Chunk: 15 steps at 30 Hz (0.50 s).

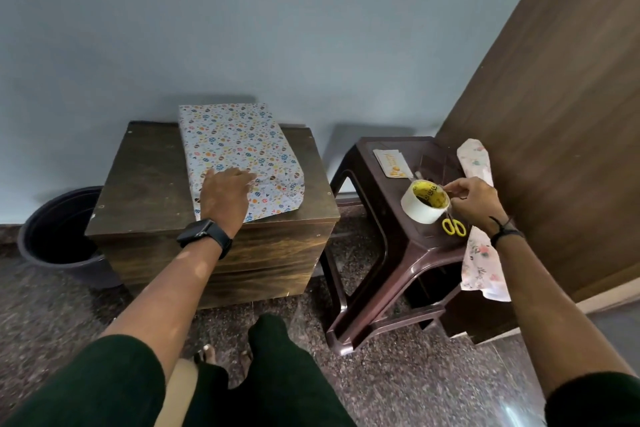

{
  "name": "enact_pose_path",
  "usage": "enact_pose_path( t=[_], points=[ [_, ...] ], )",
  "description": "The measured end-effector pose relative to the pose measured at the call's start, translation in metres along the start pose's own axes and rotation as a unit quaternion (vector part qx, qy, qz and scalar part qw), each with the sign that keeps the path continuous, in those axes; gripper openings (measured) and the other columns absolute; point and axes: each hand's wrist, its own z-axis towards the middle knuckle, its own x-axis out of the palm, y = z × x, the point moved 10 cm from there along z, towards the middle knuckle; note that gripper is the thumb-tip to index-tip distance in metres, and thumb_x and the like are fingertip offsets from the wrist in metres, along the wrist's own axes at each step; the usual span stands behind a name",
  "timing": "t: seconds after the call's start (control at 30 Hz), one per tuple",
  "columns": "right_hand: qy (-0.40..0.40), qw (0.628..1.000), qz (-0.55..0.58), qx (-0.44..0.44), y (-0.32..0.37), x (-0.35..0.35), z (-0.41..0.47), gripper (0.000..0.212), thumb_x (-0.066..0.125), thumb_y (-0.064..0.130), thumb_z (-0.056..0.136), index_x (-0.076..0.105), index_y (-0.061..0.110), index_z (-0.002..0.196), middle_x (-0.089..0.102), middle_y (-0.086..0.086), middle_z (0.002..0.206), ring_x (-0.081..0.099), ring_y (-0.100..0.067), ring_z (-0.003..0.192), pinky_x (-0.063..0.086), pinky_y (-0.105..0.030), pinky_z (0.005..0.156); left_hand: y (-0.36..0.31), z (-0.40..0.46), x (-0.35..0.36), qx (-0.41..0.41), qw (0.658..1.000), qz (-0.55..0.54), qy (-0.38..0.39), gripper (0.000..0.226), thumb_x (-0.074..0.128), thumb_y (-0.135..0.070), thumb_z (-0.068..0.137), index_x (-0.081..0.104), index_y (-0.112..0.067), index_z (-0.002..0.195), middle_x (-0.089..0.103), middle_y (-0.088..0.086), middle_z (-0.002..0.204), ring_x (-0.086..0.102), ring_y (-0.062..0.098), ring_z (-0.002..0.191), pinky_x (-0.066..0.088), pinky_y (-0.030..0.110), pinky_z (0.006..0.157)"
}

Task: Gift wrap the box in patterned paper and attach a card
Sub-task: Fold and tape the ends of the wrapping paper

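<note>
- The box, covered in patterned paper, lies on the wooden counter, its far end against the wall.
- Your left hand lies flat on the near end of the box, fingers straight, pressing the paper down.
- Your right hand pinches the tape roll above the stool, just beside the box's counter.
- The card lies on the stool behind the roll; scissors lie near the stool's front edge.
- The loose paper edge reaches almost to the counter's front edge.
- A bin stands on the floor left of the counter.
</note>
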Motion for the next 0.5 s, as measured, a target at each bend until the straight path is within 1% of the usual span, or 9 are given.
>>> enact_pose_path(
  t=[0.07,0.13,0.3,0.43,0.5],
  points=[
    [0.017,0.999,-0.029,-0.006,-0.009,0.008,0.005,0.023,0.062,0.006,0.081,0.072,0.010,0.101,0.065,-0.013,0.103,0.063,-0.028,0.094,0.045,-0.031,0.085,0.001,0.000,0.000,-0.001,1.000,0.001,0.000,0.026,0.061,0.000,0.087,0.072,-0.011,0.108,0.069,0.013,0.109,0.063,0.032,0.101,0.024,0.049,0.112],
    [0.005,0.999,-0.037,-0.014,-0.009,0.010,0.010,0.018,0.062,0.011,0.084,0.072,0.010,0.100,0.065,-0.013,0.103,0.063,-0.027,0.092,0.044,-0.029,0.082,0.001,0.000,0.000,-0.003,1.000,-0.001,0.000,0.026,0.061,-0.001,0.087,0.072,-0.011,0.108,0.069,0.013,0.110,0.063,0.032,0.102,0.024,0.049,0.112],
    [-0.014,0.999,-0.018,-0.048,0.024,0.024,0.026,0.015,0.067,0.016,0.083,0.071,0.007,0.094,0.065,-0.012,0.095,0.061,-0.027,0.090,0.041,-0.030,0.080,0.002,-0.001,0.000,-0.010,1.000,-0.005,-0.006,0.026,0.060,-0.001,0.088,0.071,-0.012,0.109,0.069,0.011,0.111,0.063,0.030,0.102,0.023,0.047,0.113],
    [-0.040,0.999,0.019,-0.016,0.035,0.037,0.039,0.024,0.070,0.025,0.082,0.069,0.003,0.091,0.070,-0.014,0.091,0.063,-0.029,0.091,0.044,-0.033,0.082,0.002,-0.001,0.000,-0.008,1.000,-0.004,-0.013,0.026,0.061,-0.001,0.088,0.072,-0.013,0.108,0.070,0.011,0.109,0.063,0.029,0.100,0.023,0.046,0.113],
    [-0.048,0.998,0.025,0.017,0.033,0.043,0.044,0.031,0.073,0.029,0.078,0.069,0.003,0.094,0.069,-0.016,0.096,0.062,-0.031,0.094,0.046,-0.032,0.081,0.003,-0.002,0.000,-0.004,1.000,-0.003,-0.019,0.025,0.062,-0.001,0.087,0.072,-0.013,0.107,0.070,0.010,0.107,0.064,0.029,0.098,0.024,0.046,0.112]
  ],
)
